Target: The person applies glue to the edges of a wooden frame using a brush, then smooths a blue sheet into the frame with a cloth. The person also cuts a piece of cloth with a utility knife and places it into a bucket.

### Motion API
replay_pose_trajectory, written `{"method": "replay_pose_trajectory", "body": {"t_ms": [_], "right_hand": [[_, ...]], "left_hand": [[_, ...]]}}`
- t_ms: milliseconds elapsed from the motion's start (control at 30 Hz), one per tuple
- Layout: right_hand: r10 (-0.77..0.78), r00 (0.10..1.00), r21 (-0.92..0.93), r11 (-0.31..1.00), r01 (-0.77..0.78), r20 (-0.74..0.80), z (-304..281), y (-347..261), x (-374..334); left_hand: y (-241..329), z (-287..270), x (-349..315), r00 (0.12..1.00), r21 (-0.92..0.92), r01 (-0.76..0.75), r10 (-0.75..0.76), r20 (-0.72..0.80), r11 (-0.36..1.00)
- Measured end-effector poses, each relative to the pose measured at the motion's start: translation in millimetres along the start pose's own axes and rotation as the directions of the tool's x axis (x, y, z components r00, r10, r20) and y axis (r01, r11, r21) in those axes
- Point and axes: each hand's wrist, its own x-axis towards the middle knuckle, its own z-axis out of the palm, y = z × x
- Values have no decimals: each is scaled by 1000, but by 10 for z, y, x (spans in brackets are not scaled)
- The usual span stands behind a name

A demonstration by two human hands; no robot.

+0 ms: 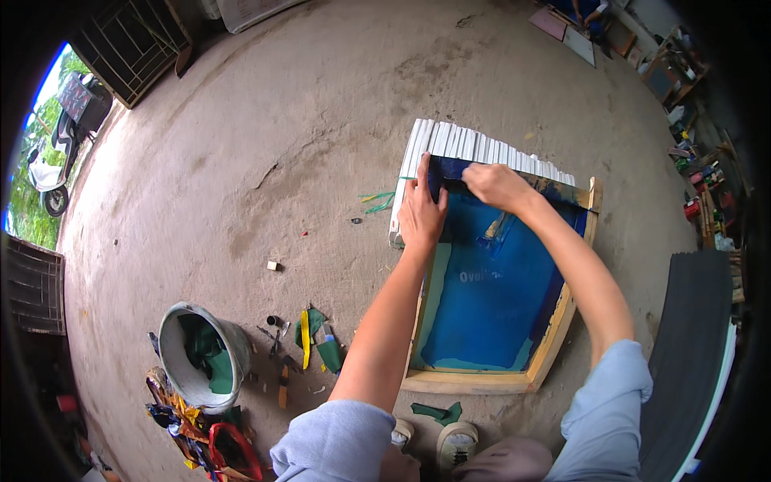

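Note:
A wooden-framed screen-printing frame (pixel 474 381) with a blue mesh lies in front of me, its far end on a row of white strips (pixel 462 143). My left hand (pixel 422 215) rests at the far left corner, index finger stretched up and thumb apart, touching the dark blue far edge. Just to the right, my right hand (pixel 498 186) is closed in a fist over that same edge; whatever is in it is hidden. A flat brush or spatula (pixel 493 228) with a pale end lies on the mesh below my right hand.
At the left stands a grey bucket (pixel 170 345) with green scraps inside, beside a heap of coloured scraps (pixel 189 430). Tape pieces and a blade-like tool (pixel 328 332) lie between bucket and frame. Dark corrugated sheets (pixel 687 337) stand at the right. A person (pixel 593 16) works far right.

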Motion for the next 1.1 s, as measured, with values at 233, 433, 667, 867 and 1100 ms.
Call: {"method": "replay_pose_trajectory", "body": {"t_ms": [233,433,667,867,1100], "right_hand": [[639,752,239,765,-598,-163,-716,-196,-1177],[887,431,328,363,-872,163,-310,-600,-1499],[930,-52,765,-331,-553,365,-26,-728,-1947],[900,264,882,-216,-419,346,63,-448,-1065],[800,55,800,-599,41,597,311,-390,-252]], "left_hand": [[-38,3,-15,1000,37,11,-10,-19,999],[-64,76,-16,994,56,-44,49,-100,997],[7,43,-36,996,80,-22,29,-80,997],[-4,-10,-23,999,110,-22,27,-41,994],[-43,52,25,997,-31,-53,51,-55,998]]}}
